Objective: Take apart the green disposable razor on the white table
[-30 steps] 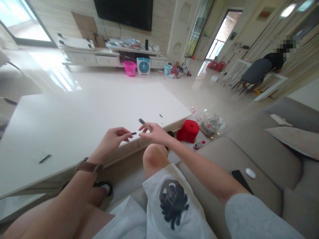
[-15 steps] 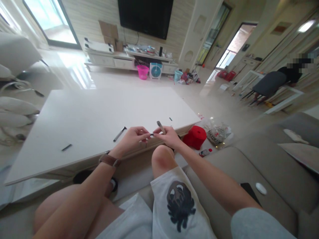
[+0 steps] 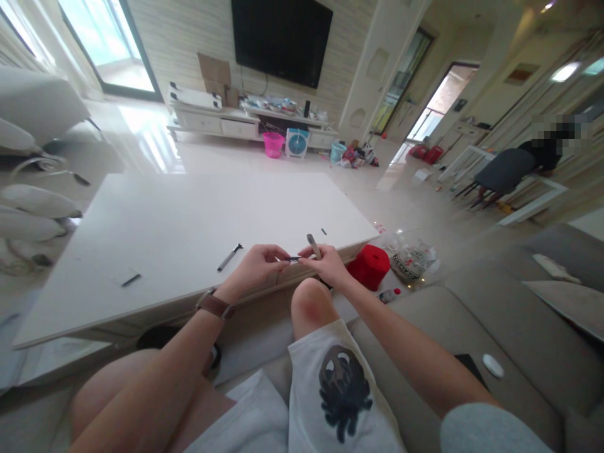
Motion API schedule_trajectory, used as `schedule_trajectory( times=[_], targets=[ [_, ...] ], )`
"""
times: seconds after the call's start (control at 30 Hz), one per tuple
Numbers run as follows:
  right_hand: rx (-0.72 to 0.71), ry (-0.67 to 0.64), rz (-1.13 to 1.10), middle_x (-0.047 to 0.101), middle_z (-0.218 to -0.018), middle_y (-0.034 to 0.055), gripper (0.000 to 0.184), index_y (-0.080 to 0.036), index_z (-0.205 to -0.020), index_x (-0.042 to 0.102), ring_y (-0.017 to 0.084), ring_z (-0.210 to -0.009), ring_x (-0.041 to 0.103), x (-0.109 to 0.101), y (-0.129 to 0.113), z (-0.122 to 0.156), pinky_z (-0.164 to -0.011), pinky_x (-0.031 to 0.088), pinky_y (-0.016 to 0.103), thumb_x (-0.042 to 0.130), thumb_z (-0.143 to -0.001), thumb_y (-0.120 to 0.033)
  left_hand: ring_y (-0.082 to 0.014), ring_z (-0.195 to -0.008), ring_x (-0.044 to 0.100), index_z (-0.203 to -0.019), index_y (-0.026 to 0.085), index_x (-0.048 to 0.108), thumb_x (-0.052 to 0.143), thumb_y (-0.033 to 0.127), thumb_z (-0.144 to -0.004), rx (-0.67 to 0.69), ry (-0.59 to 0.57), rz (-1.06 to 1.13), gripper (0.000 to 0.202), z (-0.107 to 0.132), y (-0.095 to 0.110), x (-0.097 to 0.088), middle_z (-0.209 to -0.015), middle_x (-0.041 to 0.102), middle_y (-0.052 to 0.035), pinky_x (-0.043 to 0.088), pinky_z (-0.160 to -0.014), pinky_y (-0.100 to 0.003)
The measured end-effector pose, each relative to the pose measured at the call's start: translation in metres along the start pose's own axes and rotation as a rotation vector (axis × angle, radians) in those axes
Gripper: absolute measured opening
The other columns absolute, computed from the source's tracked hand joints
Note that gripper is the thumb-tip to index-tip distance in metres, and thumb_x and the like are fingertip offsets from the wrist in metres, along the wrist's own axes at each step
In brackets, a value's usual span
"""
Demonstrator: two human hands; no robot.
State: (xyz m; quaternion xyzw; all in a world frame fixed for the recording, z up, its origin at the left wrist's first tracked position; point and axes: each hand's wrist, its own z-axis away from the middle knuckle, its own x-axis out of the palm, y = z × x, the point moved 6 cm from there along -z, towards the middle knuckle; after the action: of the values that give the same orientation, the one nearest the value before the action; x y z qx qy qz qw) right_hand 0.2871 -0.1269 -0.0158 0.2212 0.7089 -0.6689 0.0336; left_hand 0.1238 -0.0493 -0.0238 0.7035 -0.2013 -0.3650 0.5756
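My left hand (image 3: pixel 262 265) pinches one end of a small dark thin piece (image 3: pixel 293 258) between thumb and fingertips, over the table's near edge. The fingertips of my right hand (image 3: pixel 330 264) meet the piece's other end. A grey pen-like barrel (image 3: pixel 312 244) also sticks up out of my right hand, its lower part hidden by the fingers. On the table left of my hands lies a slim grey pen-like item (image 3: pixel 229 258) with a black end. A dark thin strip (image 3: pixel 131 280) lies farther left, and a short dark piece (image 3: pixel 323 231) lies beyond my right hand.
The white table (image 3: pixel 189 214) stretches out in front of my knees. Beside its right end stand a red stool (image 3: pixel 371 267), a plastic bag (image 3: pixel 414 258) and a bottle (image 3: pixel 389 295). A phone (image 3: pixel 470 370) and a white oval item (image 3: pixel 493 365) lie on the sofa. A person sits far right.
My hands have drawn slightly apart, and more of the dark piece shows between them. The grey barrel in my right hand has shifted a little. The view has tilted slightly.
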Motion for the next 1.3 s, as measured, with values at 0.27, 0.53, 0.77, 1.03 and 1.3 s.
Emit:
schedule_trajectory(
  times=[0.27,0.53,0.77,1.03,1.3],
  targets=[
    [-0.024,-0.093,0.11,0.071,-0.073,0.0034,0.023,-0.013,-0.092,0.078,0.013,-0.063,0.057,0.003,0.002,-0.003,-0.061,0.042,0.025,0.07,-0.077,-0.029,-0.0162,-0.068,0.063,-0.088,0.013,0.076,0.069,0.029,-0.077,0.013,-0.009,-0.004,0.021,-0.001,0.01,0.0,-0.074,0.073,-0.0053,0.047,-0.065,-0.026],
    [-0.084,-0.052,0.183,0.072,-0.075,0.0036,0.024,-0.016,-0.093,0.078,0.014,-0.066,0.06,0.003,0.009,0.001,-0.064,0.043,0.025,0.071,-0.077,-0.032,-0.0163,-0.067,0.062,-0.095,0.016,0.074,0.063,0.03,-0.081,0.019,-0.023,-0.065,0.023,0.0,-0.003,0.006,-0.075,0.072,-0.0043,0.045,-0.06,-0.025],
    [0.181,0.281,0.419,0.075,-0.083,0.0067,0.028,-0.015,-0.09,0.076,0.018,-0.073,0.065,-0.072,0.086,-0.042,-0.069,0.047,0.027,0.073,-0.069,-0.034,-0.0186,-0.077,0.065,-0.103,0.019,0.071,0.057,0.03,-0.087,0.071,0.045,-0.485,0.024,0.0,-0.008,-0.006,-0.096,0.075,-0.0076,0.048,-0.073,-0.029],
    [0.386,0.485,0.666,0.075,-0.088,0.0138,0.023,-0.013,-0.089,0.076,0.023,-0.08,0.068,-0.149,0.18,-0.093,-0.071,0.047,0.03,0.065,-0.071,-0.022,-0.0185,-0.089,0.065,-0.098,0.02,0.068,0.041,-0.002,-0.073,0.063,-0.023,-0.657,0.043,-0.007,-0.015,-0.011,-0.103,0.071,-0.0071,0.046,-0.078,-0.028],
    [0.423,0.5,0.839,0.074,-0.095,0.017,0.026,-0.016,-0.096,0.077,0.025,-0.085,0.067,-0.151,0.229,-0.149,-0.072,0.046,0.031,0.062,-0.078,-0.027,-0.0234,-0.09,0.068,-0.093,0.021,0.068,0.046,0.015,-0.085,-0.011,-0.211,-0.761,0.024,-0.012,-0.038,0.01,-0.096,0.072,-0.0111,0.05,-0.077,-0.033]
  ],
)
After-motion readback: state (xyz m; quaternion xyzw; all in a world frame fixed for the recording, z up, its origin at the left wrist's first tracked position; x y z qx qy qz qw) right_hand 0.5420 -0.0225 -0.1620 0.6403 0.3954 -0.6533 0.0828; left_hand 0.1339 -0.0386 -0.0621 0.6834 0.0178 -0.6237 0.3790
